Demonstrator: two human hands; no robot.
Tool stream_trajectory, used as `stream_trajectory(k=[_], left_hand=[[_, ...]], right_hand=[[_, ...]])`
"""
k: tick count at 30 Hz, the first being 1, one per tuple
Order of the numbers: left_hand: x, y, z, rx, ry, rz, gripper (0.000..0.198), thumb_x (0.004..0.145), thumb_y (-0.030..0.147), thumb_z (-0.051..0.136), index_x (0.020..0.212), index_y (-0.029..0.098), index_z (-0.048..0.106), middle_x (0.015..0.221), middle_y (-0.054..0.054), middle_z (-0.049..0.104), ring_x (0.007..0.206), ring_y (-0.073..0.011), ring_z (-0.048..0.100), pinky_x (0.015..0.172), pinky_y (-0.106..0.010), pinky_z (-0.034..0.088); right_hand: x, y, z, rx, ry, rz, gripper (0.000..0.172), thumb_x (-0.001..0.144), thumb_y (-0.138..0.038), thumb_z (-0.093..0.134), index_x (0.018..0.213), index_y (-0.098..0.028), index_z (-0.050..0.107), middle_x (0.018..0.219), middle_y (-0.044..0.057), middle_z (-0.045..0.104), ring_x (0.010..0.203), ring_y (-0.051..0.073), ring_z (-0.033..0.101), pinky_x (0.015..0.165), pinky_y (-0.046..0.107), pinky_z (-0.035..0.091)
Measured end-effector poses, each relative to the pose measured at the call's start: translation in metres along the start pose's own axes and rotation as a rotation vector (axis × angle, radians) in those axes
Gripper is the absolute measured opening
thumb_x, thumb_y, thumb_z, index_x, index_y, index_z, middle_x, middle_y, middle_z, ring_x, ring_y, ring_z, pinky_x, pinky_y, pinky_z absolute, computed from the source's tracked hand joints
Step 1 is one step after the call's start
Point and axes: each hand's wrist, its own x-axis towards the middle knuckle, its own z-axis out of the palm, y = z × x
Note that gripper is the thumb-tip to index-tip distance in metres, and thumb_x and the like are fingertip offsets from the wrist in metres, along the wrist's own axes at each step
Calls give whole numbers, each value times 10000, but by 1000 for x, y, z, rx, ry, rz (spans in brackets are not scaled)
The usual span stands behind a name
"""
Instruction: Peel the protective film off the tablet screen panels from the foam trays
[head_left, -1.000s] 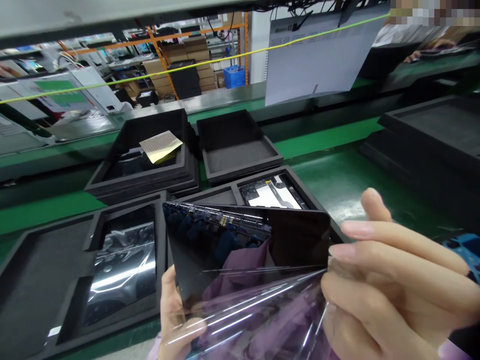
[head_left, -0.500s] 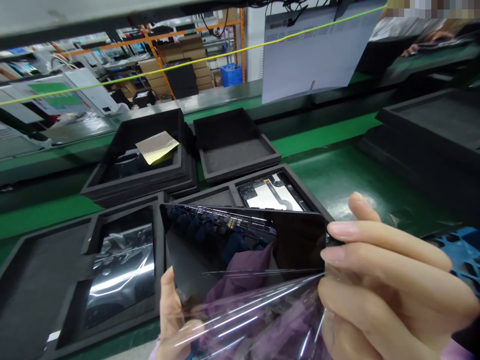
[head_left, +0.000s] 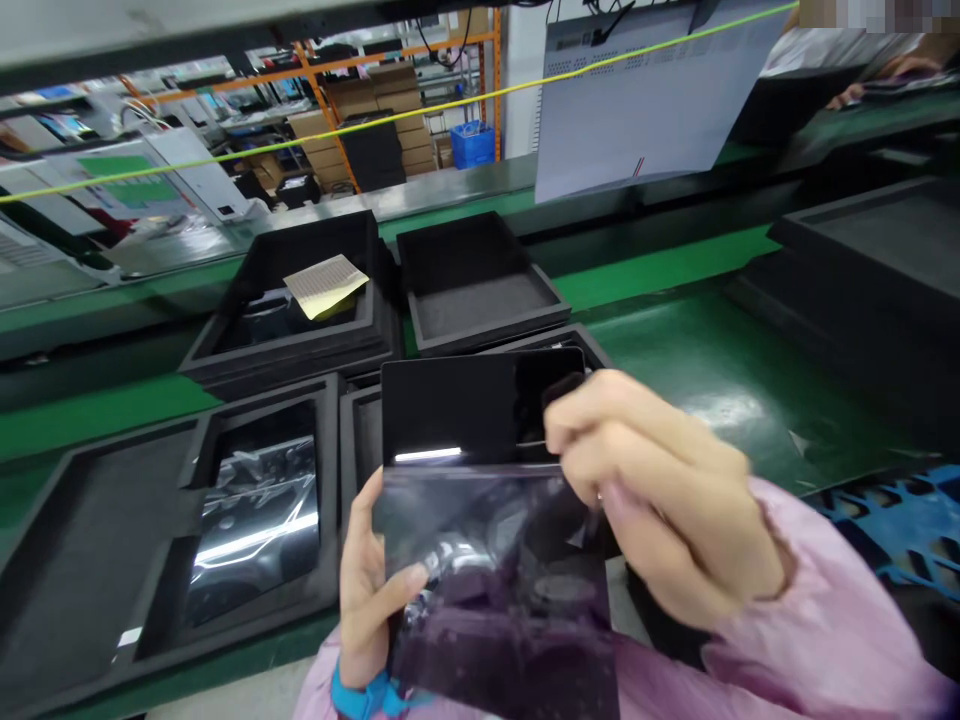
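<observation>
- One bare left hand (head_left: 367, 590) is clamped on the left edge of a glossy black rectangular glass panel (head_left: 450, 410), thumb across the front, apparently to steady it.
- The bare right hand (head_left: 660, 500), apart from the left, is curled at the panel's right side, seemingly pinching a clear plastic film (head_left: 487, 620); blur limits certainty.
- The panel lies between the hands; the film fronts its lower part, probably held taut by the pinch.
- Left of the left hand, a black foam tray (head_left: 97, 530) seats a shiny dark sheet (head_left: 255, 510) in a recess, presumably guarding its surface.
</observation>
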Motion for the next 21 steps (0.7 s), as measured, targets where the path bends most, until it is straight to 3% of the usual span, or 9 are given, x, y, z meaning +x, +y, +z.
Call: stream_trajectory(k=[2,5,7,10,12,14,17,19,21], left_hand=[[4,4,5,-39,-14,-36,814,622,204,764,1359,294,431,1124,-44,694,1049,-304,652,918,-415,521],[8,9,9,-62,-56,-87,821,622,175,756,1362,296,421,1069,-32,717,1057,-291,651,922,-394,518],[11,13,9,-59,-65,-80,779,635,152,745,1341,299,453,1135,-25,699,1115,-280,622,949,-367,505],[17,19,7,-42,-65,-27,659,697,160,711,1312,285,508,1286,-20,623,1211,-274,556,1005,-351,470],[24,22,6,8,-52,25,584,759,198,677,1315,278,519,1360,-13,567,1281,-267,490,1064,-347,415],[32,25,6,90,-4,104,497,815,245,637,1301,274,544,1400,6,529,1345,-242,410,1115,-317,343],[40,29,7,170,56,231,409,875,290,571,1283,260,572,1419,24,508,1371,-213,370,1135,-288,301],[42,33,9,165,72,289,419,897,304,545,1314,263,545,1411,25,516,1355,-211,398,1129,-299,318],[41,37,11,162,141,355,440,897,299,544,1336,270,527,1414,32,511,1356,-208,396,1134,-288,311]], right_hand=[[20,9,-12,347,-257,95,152,935,-141,342,1011,-166,471,933,23,556,783,89,542,706,228,483],[42,24,-25,704,-710,189,555,918,-94,362,1439,-226,223,1340,76,477,992,100,606,771,219,521],[51,29,-28,686,-915,64,715,822,23,387,1465,-252,241,1482,51,328,1261,146,468,910,249,498],[57,27,-28,428,-1062,-162,644,717,102,537,1280,-210,550,1516,19,267,1432,188,131,1131,306,309],[58,27,-22,269,-1006,-220,429,717,23,674,1093,-184,664,1512,47,274,1439,207,80,1160,320,261],[59,30,-13,143,-847,-285,75,799,-134,687,869,-159,686,1465,75,357,1435,225,129,1147,347,299],[61,41,3,-19,-452,-341,205,910,-205,555,723,-143,611,1314,80,525,1393,253,277,1120,451,328],[63,47,11,-87,-160,-259,205,908,-188,541,711,-146,579,1210,61,596,1336,263,376,1084,495,351],[66,47,17,-67,47,-152,221,880,-175,567,663,-152,535,1113,38,640,1247,250,475,1045,479,393]])
